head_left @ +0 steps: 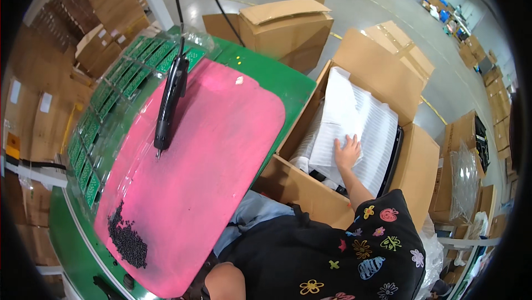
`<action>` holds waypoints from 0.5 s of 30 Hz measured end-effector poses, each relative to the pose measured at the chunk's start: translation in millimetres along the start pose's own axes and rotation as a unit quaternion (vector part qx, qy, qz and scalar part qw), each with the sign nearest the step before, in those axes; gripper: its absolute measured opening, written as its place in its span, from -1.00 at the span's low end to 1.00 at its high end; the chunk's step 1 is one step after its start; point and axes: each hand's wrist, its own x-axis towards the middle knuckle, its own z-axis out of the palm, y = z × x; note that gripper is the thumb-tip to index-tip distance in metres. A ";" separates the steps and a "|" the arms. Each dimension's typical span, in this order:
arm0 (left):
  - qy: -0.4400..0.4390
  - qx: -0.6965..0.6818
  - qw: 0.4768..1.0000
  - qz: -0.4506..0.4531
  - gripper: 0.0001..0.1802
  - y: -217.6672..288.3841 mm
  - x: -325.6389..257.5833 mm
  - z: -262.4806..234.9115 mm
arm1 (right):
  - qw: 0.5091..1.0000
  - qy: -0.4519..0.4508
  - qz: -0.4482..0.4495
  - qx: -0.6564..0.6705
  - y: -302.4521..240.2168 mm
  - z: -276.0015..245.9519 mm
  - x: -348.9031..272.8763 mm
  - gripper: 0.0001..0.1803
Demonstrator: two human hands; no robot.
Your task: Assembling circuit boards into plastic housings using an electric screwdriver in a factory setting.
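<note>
My right hand (348,153) lies flat, fingers apart, on white foam wrapping sheets (363,120) inside an open cardboard box (310,189) to my right. One loose sheet is folded up over the box's far left corner. Black edges of something (394,158) show along the right side and near corner of the wrapping; what it is stays covered. Of my left arm (224,282) only a part appears at the lower edge, and its hand is out of sight.
A pink mat (221,133) covers the green table on my left. A black electric screwdriver (170,100) hangs by its cord above it. Dark screws (128,242) are heaped on the mat, and green circuit boards (138,75) line the far side. Another cardboard box (288,36) stands beyond.
</note>
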 end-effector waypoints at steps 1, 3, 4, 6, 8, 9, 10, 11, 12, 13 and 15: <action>0.045 -0.055 0.997 0.000 -0.32 -1.7 0.7 1.6 | 1.000 0.009 0.003 0.001 1.1 0.4 0.0 -0.32; 0.098 -0.120 0.988 0.000 -0.30 -0.6 1.8 1.7 | 0.997 0.018 0.004 0.073 14.2 4.7 5.4 -0.52; 0.094 -0.133 0.987 0.005 -0.31 0.6 2.2 1.8 | 0.995 0.047 -0.007 0.083 23.7 7.9 10.8 -0.62; 0.081 -0.146 0.986 0.021 -0.32 0.6 1.4 4.9 | 0.996 0.004 0.009 0.083 23.9 3.5 14.7 -0.65; 0.060 -0.150 0.986 0.039 -0.33 -0.7 -2.0 8.1 | 0.999 -0.023 -0.027 0.037 8.1 -3.3 16.5 -0.76; 0.050 -0.157 0.985 0.052 -0.33 -4.4 -4.4 10.0 | 0.999 -0.021 -0.021 0.030 18.8 -11.0 33.5 -0.76; 0.042 -0.167 0.983 0.063 -0.34 -7.7 -5.6 11.6 | 0.983 -0.147 0.032 0.103 34.3 -24.5 62.3 -0.77; 0.037 -0.178 0.981 0.070 -0.34 -8.9 -5.5 14.5 | 0.944 -0.265 0.082 0.179 48.5 -38.5 87.1 -0.79; 0.026 -0.180 0.980 0.076 -0.35 -10.2 -6.7 15.4 | 0.937 -0.239 0.119 0.226 54.4 -51.4 96.5 -0.78; 0.014 -0.179 0.980 0.080 -0.35 -11.5 -9.3 15.1 | 0.925 -0.216 0.152 0.273 57.7 -65.7 101.7 -0.76; -0.002 -0.179 0.979 0.100 -0.35 32.1 -12.8 24.7 | 0.983 -0.078 0.156 -0.057 74.2 -109.1 93.3 -0.72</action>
